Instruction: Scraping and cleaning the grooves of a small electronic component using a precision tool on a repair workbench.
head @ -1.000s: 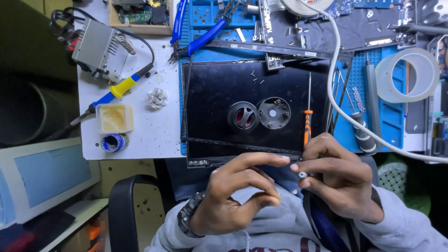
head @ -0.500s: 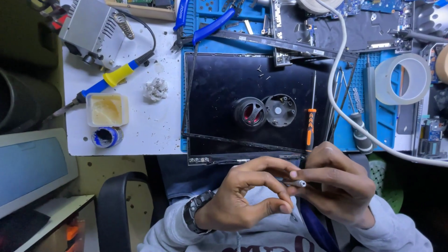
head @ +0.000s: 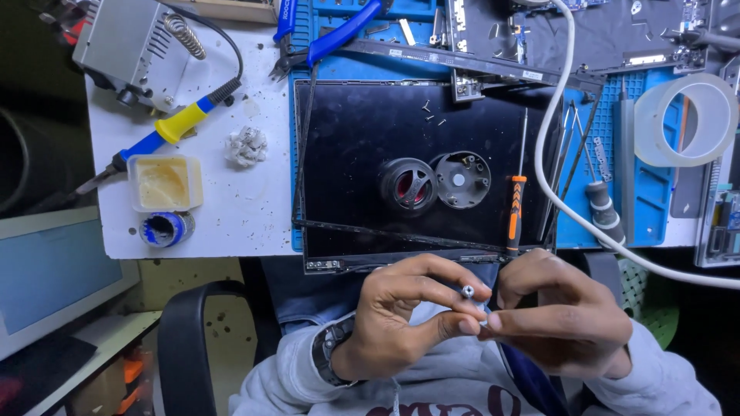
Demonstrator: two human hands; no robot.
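Below bench (head: 231, 223), metal part (head: 467, 291) between fingertips (head: 470, 325).

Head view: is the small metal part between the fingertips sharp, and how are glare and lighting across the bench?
Head view: the small metal part pinched between left hand and right hand is reasonably sharp but too tiny for detail; the black panel shows little glare; the white table is brightly lit; the frame's left edge falls into deep shadow.

- An electronics repair workshop, by the cluttered worktop (head: 231, 223).
- Soldering station (head: 135, 46) at 10 o'clock, iron (head: 166, 135) and flux tub (head: 164, 182) beside it.
- Opened laptop (head: 370, 146) at centre; screwdriver (head: 515, 202), pliers (head: 324, 35), tape roll (head: 684, 119) around it on a blue mat (head: 651, 192).
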